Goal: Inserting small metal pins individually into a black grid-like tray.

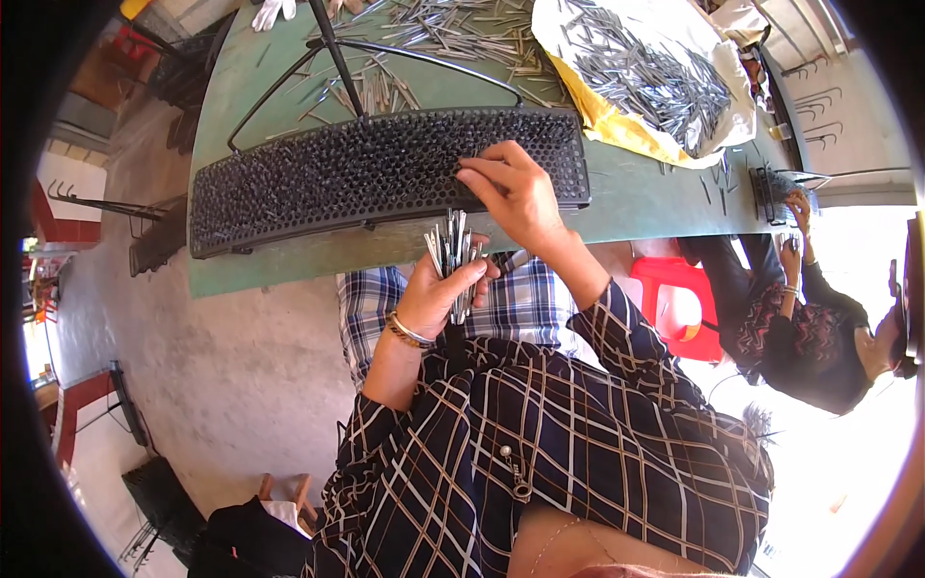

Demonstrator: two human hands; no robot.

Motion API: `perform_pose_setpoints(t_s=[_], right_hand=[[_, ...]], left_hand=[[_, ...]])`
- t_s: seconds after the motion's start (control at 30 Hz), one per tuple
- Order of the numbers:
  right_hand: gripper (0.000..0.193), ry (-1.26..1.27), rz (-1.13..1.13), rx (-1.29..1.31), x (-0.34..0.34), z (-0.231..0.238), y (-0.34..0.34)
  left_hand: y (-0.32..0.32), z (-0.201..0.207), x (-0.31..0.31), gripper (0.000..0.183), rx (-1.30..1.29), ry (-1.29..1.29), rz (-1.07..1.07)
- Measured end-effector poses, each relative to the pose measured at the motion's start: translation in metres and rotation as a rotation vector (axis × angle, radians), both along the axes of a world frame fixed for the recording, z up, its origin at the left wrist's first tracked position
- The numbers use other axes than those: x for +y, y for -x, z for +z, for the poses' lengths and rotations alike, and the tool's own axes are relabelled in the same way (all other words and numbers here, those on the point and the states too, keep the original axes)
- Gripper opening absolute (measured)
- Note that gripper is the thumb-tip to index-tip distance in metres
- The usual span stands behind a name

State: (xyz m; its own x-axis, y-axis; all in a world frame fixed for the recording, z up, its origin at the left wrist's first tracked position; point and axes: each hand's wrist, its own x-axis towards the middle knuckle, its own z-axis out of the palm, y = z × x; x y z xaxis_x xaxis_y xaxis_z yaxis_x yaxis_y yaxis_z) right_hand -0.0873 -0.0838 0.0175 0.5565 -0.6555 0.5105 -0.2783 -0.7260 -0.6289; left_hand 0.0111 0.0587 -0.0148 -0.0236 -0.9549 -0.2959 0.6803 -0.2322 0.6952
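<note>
A long black rack (564,159) pierced with rows of round holes lies along the table's near edge. Thin dark pieces stand in many of its holes, densest at the left and middle. My left hand (429,294) is wrapped round a bundle of slim metal rods (453,241), their ends pointing up in front of the rack. Over the rack's right part, my right hand (520,193) is closed in a pinch, fingertips close to the holes. Whatever is between those fingertips is too small to make out.
More rods (453,29) lie loose across the green table (251,106). A yellow-and-white sack (597,120) heaped with rods is at the back right. Black bars (332,58) rise behind the rack. A co-worker (809,328) sits at the right near a red stool (674,299).
</note>
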Motion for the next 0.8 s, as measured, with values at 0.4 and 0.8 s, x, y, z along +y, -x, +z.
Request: perform_pose_setpoints(t_s=[0.4,0.8], right_hand=[[0.028,-0.753,0.105,0.154,0.0,0.017,0.013],[0.026,-0.817,0.149,0.091,0.002,0.019,0.003]], left_hand=[[-0.003,-0.007,0.002,0.036,-0.016,0.012,0.021],[-0.009,-0.013,0.005,0.029,0.078,-0.088,0.203]])
